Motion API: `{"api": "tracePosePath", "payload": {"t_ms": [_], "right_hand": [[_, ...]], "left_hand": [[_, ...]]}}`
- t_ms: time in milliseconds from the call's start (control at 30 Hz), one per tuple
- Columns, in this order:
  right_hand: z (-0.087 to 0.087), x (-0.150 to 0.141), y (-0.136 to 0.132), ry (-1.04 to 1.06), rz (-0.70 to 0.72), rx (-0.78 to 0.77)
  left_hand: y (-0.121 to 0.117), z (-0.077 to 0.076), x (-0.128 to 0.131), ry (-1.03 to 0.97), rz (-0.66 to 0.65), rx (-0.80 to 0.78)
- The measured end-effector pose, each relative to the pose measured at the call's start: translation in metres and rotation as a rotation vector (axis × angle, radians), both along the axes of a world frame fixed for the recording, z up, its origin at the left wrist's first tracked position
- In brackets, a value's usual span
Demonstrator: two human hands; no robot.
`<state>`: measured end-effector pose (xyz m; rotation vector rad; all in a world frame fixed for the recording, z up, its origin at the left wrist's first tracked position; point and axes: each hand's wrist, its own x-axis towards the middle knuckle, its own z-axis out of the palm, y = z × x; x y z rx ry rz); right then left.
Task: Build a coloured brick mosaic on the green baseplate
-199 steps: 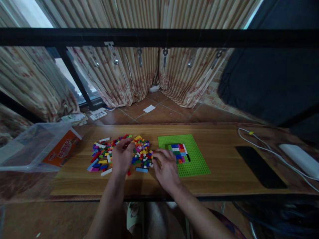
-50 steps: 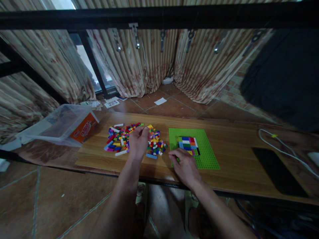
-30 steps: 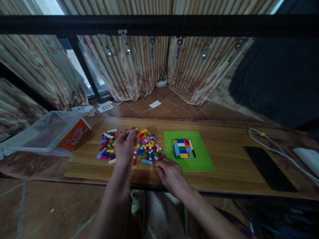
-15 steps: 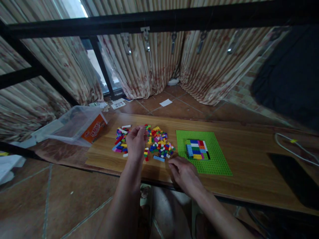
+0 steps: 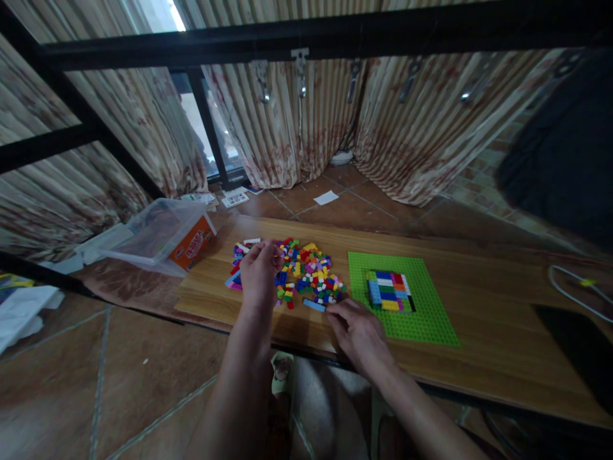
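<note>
My left hand is held over the left part of a pile of loose coloured toy bricks, its thumb and fingertips pinched together. Whatever may be between them is too small to make out. My right hand rests low at the pile's near right side with its fingers bent together. Its fingertips are beside the end of a long light blue brick; I cannot tell if they touch it or hold anything. To the right lies a green baseplate bearing a flat block of joined bricks in several colours.
The wooden table holds a dark flat object and a white cable at the right. A clear plastic box with an orange label stands off the left end. A black metal bar with hooks crosses above the table.
The view has turned slightly left, so the table appears further right. My left hand has shifted a little left over the bricks, still pinched. My right hand stays near the light blue brick.
</note>
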<state>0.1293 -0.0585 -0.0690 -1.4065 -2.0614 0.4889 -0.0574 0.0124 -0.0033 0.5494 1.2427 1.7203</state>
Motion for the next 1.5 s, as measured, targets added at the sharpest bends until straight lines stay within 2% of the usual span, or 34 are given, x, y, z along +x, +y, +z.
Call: {"api": "tracePosePath", "payload": {"t_ms": [200,467,633,1067,1233,1500], "right_hand": [[0.001,-0.001,0.003,0.002,-0.043,-0.005],[-0.002,0.007,0.016,-0.033,-0.221,0.068],[-0.004,0.008,0.022,-0.080,-0.275,0.078],[0.004,-0.002,0.025,-0.230,-0.249,-0.034],[0.002,-0.005,0.023,-0.151,-0.166,-0.053],[-0.003,-0.011,0.020,0.018,-0.055,0.031]], "left_hand": [[-0.002,0.000,-0.007,-0.065,0.024,0.022],[-0.002,0.001,-0.014,-0.136,0.028,0.003],[-0.002,-0.002,-0.017,-0.138,0.023,-0.001],[-0.004,0.001,-0.022,-0.156,0.010,-0.012],[-0.003,-0.001,-0.022,-0.150,0.009,-0.017],[-0.003,-0.003,-0.024,-0.161,0.015,-0.014]]}}
